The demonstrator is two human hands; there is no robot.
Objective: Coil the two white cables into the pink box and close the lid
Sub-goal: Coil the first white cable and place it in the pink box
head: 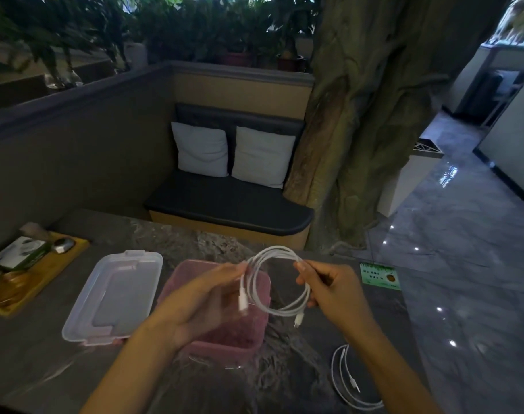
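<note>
Two hands are holding one cable (pixel 277 282) as a loose coil just above the box (pixel 225 330): left hand (pixel 201 300) pinching the coil's left side, right hand (pixel 332 289) pinching its right. Both plugs are dangling free below. It looks light, limp and springy; loops are likely to spread unless gripped where strands cross. Box is sitting open, seemingly empty. Lid (pixel 114 297) is lying left of the left hand. Second cable (pixel 349 380) is resting beneath the right forearm.
</note>
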